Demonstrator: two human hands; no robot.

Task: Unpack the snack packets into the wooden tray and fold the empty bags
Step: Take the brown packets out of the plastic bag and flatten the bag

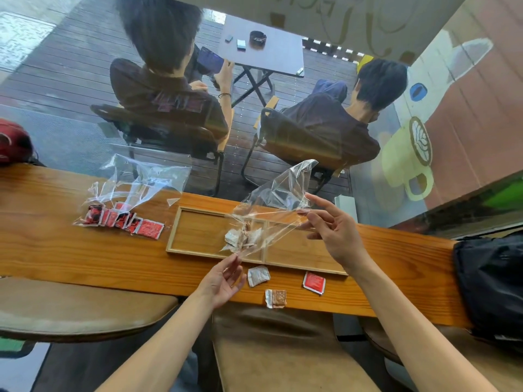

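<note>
My left hand [223, 281] is nearest me, just in front of the counter's near edge, fingers half curled with the fingertips pinching the low corner of the clear bag [271, 210]. My right hand [334, 230] is farther out and higher, thumb and forefinger nipping the bag's far-right edge while the other fingers fan loose. The two hands are well apart, and the bag is stretched between them.

The bag hangs over the wooden tray [198, 219], its long axis slanting from low-left near me up to the right and away. A small clump of pale packets [240, 236] shows through the film; I cannot tell whether they are still inside the bag or already lying in the tray's left compartment. If they are still inside, the coming tip depends on that slant: the left hand is the low end and nearer the tray.

The tray has two compartments; the right one looks bare. On the counter [42, 250] in front of the tray lie three loose packets: a white one [258, 275], a brown one [276, 298] and a red one [314, 282]. Left of the tray a second clear bag [141, 179] lies slack, with a row of red packets [121, 220] spilling from it, roughly eight, though overlap makes the count uncertain. A dark backpack [492, 290] sits at the counter's right end.
</note>
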